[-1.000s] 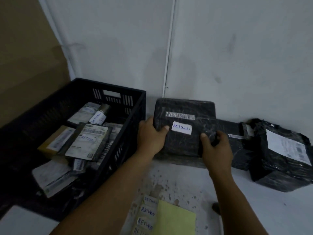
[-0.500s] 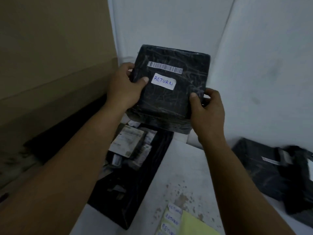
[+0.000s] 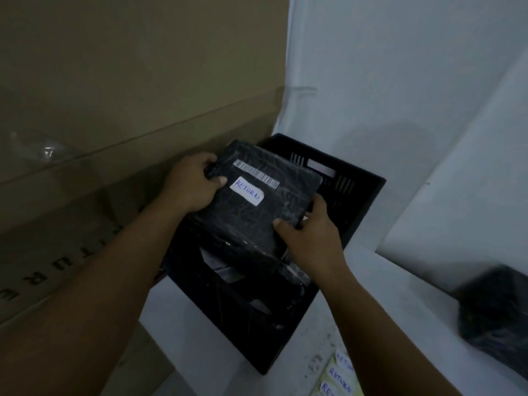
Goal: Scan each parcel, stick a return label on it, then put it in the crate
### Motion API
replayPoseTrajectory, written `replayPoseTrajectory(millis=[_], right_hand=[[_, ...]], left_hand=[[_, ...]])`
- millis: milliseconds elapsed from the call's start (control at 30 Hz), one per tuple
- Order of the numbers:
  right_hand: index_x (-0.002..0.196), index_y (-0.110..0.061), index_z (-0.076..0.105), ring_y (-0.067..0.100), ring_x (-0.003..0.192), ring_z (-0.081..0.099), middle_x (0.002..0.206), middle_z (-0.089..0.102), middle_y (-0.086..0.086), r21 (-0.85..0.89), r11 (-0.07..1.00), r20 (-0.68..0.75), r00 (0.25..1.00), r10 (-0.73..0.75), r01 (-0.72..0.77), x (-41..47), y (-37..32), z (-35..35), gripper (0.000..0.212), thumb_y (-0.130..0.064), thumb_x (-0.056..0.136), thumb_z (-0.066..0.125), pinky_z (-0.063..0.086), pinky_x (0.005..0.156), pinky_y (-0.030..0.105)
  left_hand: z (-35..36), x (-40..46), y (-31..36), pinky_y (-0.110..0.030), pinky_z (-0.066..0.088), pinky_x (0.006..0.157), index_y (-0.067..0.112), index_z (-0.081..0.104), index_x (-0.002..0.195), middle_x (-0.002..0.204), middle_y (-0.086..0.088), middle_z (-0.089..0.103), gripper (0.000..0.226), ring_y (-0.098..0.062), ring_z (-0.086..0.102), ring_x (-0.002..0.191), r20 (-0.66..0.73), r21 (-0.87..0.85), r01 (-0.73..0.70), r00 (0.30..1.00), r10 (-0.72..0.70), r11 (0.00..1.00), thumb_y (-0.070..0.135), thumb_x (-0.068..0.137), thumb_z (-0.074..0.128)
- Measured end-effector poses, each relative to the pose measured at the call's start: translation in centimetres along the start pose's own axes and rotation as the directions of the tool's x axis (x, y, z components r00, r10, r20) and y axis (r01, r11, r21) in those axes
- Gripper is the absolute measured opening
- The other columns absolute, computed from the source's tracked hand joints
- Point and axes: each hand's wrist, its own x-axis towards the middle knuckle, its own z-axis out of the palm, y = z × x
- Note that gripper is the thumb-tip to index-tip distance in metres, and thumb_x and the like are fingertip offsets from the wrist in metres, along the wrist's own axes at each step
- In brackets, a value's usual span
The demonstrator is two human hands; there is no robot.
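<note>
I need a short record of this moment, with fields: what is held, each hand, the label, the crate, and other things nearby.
held item: black parcel, over the crate
left hand: left hand grips the parcel's left edge, thumb on top
right hand: right hand grips its near right corner
label: white RETURN label stuck on top, below a barcode strip
crate: black crate, dark parcels inside
nearby: cardboard box at left; another black parcel at right; spare RETURN labels at bottom

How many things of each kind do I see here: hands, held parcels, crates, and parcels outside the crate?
Hands: 2, left hand and right hand
Held parcel: 1
Crate: 1
Parcel outside the crate: 1
Total: 5
</note>
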Motion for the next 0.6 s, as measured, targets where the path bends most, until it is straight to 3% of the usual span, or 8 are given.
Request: replayPoseTrajectory(millis=[100, 267, 433, 600], right_hand=[[0.155, -0.026, 0.015, 0.017, 0.113, 0.060, 0.134, 0.058, -0.003, -0.108, 0.994, 0.120, 0.993, 0.007, 0.006, -0.7, 0.0, 1.3, 0.091, -0.041, 0.086, 0.073, 0.050, 0.093, 0.029], [0.153, -0.026, 0.019, 0.027, 0.109, 0.061, 0.129, 0.061, 0.005, -0.366, 0.929, 0.316, 0.946, 0.077, 0.046, -1.2, -0.6, 3.0, 0.088, -0.041, 0.085, 0.073, 0.053, 0.090, 0.038], [0.154, -0.021, 0.011, 0.029, 0.114, 0.057, 0.132, 0.058, 0.011, -0.486, 0.864, 0.451, 0.884, 0.118, 0.132, -0.8, -0.8, 4.2, 0.092, -0.036, 0.087, 0.072, 0.050, 0.095, 0.038], [0.157, -0.018, 0.001, 0.029, 0.113, 0.057, 0.130, 0.056, 0.014, -0.563, 0.791, 0.538, 0.833, 0.131, 0.240, -0.2, -0.6, 4.5, 0.094, -0.032, 0.091, 0.067, 0.050, 0.096, 0.040]], left_hand=[[0.1, -0.7, -2.0, -0.023, 0.036, 0.095, 0.022, 0.057, 0.137, 0.136, -0.007, 0.059, 0.054, -0.022, 0.056, 0.121, 0.038, 0.061, 0.035, 0.999, -0.038, 0.997, 0.026, 0.086, 0.075], [1.1, -2.0, -5.0, -0.030, 0.043, 0.102, 0.021, 0.060, 0.133, 0.133, -0.007, 0.061, 0.043, -0.024, 0.058, 0.119, 0.049, 0.106, 0.034, 0.998, -0.039, 0.994, 0.019, 0.091, 0.069], [1.9, -2.0, -6.8, -0.036, 0.045, 0.103, 0.020, 0.058, 0.133, 0.130, -0.010, 0.063, 0.041, -0.027, 0.059, 0.118, 0.058, 0.189, 0.065, 0.995, -0.077, 0.980, 0.015, 0.093, 0.064], [2.4, -1.4, -7.0, -0.034, 0.045, 0.096, 0.017, 0.054, 0.137, 0.132, -0.012, 0.061, 0.042, -0.029, 0.058, 0.118, 0.175, 0.333, 0.069, 0.975, -0.134, 0.941, 0.015, 0.095, 0.057]])
